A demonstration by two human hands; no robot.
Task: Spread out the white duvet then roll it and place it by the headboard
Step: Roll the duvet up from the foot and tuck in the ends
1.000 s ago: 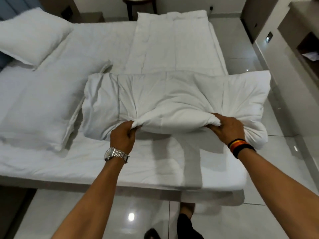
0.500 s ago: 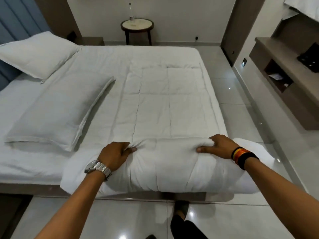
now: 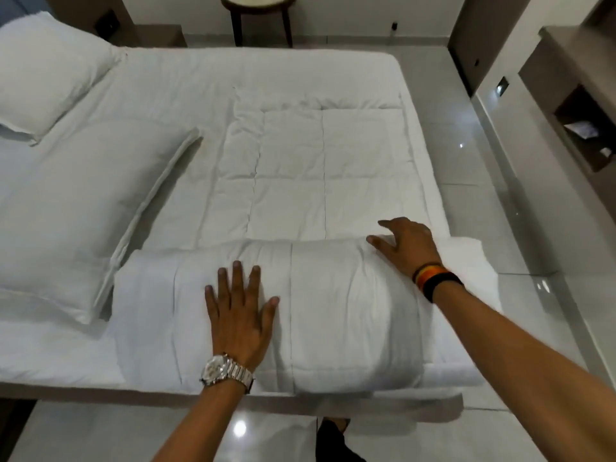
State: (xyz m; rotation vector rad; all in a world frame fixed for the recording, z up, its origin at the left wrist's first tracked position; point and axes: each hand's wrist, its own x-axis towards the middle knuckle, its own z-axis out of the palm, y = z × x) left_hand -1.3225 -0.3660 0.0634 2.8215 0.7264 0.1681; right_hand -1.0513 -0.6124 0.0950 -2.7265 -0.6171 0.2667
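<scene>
the left hand (image 3: 240, 315), a silver watch (image 3: 226, 372) on its wrist, lay flat with fingers straight and spread on the rolled near end of the white duvet (image 3: 333, 295), gripping nothing. the right hand (image 3: 405, 250), banded at the wrist, rested on the roll's far right edge, fingers loosely extended, holding nothing. the roll sat along the near edge of the bed (image 3: 200, 71); the unrolled duvet stretched away across the mattress. two pillows (image 3: 83, 208) lay to the left, a round table (image 3: 258, 8) beyond.

Two pillows (image 3: 43, 71) (image 3: 86, 208), one duvet (image 3: 300, 181), two hands (image 3: 241, 315) (image 3: 408, 248)
</scene>
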